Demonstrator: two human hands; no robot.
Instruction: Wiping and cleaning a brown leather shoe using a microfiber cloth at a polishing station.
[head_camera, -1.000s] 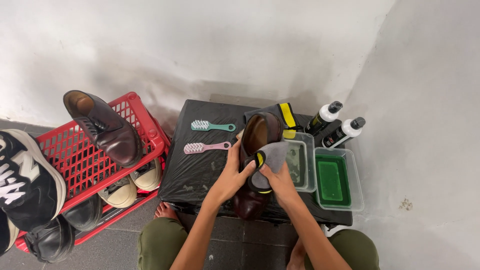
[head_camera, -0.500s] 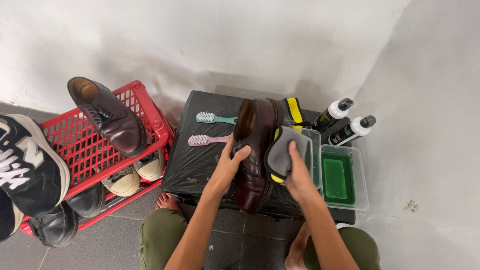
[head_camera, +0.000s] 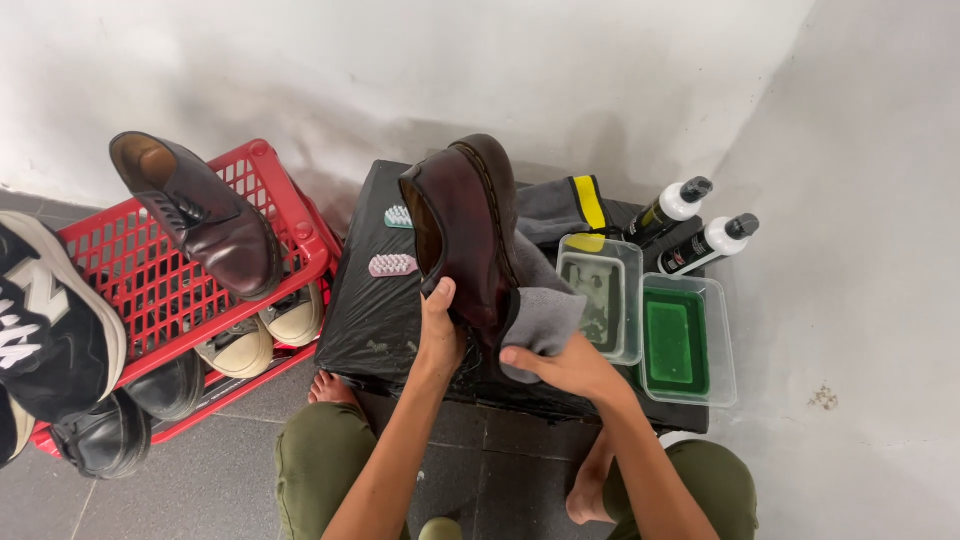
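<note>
The left hand is clamped on one dark red leather shoe, held tilted above the black-covered surface. The right hand presses one grey cloth against the shoe's side. Also present: two brushes, two clear tubs, two spray bottles.

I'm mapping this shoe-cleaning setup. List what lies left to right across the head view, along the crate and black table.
Red crate → pink brush → dark red shoe → grey cloth → clear tub → green tub → two bottles.
</note>
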